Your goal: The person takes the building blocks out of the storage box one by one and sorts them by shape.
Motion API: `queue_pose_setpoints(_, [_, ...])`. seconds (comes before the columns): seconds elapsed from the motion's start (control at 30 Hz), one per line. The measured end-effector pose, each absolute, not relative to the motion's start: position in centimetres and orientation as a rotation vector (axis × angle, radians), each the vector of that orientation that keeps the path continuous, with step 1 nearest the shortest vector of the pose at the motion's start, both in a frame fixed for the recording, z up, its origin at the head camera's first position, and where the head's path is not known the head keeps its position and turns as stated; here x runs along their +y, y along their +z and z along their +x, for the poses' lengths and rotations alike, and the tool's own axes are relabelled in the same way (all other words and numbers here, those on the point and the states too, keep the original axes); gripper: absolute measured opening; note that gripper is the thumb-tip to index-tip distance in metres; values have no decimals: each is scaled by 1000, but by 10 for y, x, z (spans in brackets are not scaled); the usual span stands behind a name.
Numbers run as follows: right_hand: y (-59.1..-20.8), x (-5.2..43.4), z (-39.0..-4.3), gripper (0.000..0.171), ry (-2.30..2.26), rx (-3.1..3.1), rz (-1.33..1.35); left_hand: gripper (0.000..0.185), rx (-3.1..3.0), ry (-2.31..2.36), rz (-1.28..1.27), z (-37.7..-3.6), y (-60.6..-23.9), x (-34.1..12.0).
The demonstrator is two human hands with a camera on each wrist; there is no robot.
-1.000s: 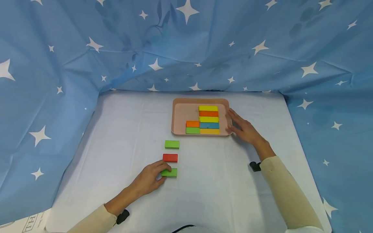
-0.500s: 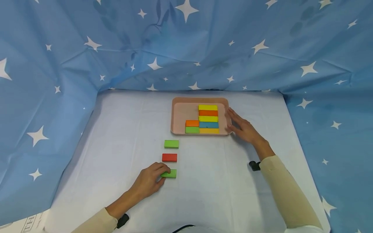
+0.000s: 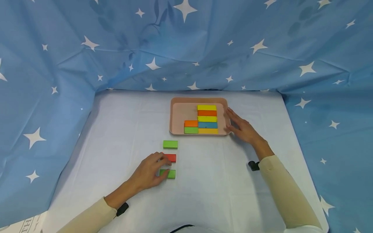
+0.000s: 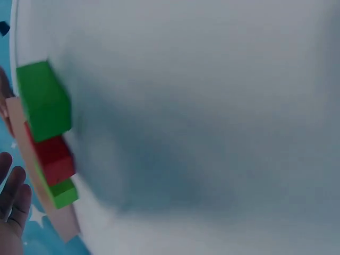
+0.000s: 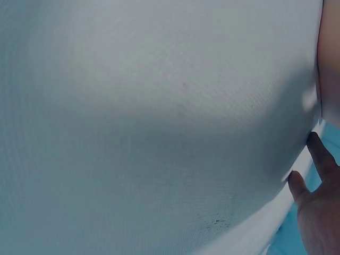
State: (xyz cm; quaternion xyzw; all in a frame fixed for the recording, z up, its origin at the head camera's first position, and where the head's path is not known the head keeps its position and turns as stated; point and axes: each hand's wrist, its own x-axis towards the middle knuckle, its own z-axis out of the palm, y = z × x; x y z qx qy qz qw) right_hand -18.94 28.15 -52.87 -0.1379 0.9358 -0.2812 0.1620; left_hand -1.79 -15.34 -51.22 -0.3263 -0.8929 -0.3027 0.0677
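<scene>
Three wooden blocks stand in a spaced column on the table: a green block (image 3: 170, 144) at the far end, a red block (image 3: 173, 158) in the middle and another green block (image 3: 172, 174) nearest me. Over the red and near green blocks hovers my left hand (image 3: 149, 170), fingers spread, thumb across the green one. Its fingers (image 4: 18, 204) appear apart from the blocks in the left wrist view. My right hand (image 3: 244, 130) rests with straight fingers at the right rim of a pink tray (image 3: 178, 110).
Inside the tray, a column of yellow, orange and blue blocks (image 3: 207, 125) lies beside a short orange block (image 3: 190, 123) and a short green block (image 3: 191, 130). A white cloth (image 3: 204, 187) covers the table. A blue star-patterned curtain (image 3: 186, 42) surrounds its back and sides.
The near green block has slid slightly toward me. My left hand has released it, its fingers opening and moving up to the red block. My right hand stays at the tray.
</scene>
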Motion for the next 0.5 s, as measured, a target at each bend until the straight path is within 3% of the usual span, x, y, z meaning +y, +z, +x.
queue_pose_setpoints(0.23, [-528, 285, -189, 75, -816, 2668, -402, 24, -2768, -1042, -1002, -89, -491, -131])
queue_pose_setpoints(0.5, [-528, 284, -189, 75, -839, 2655, -402, 30, -2959, -990, -1039, -173, -492, -105])
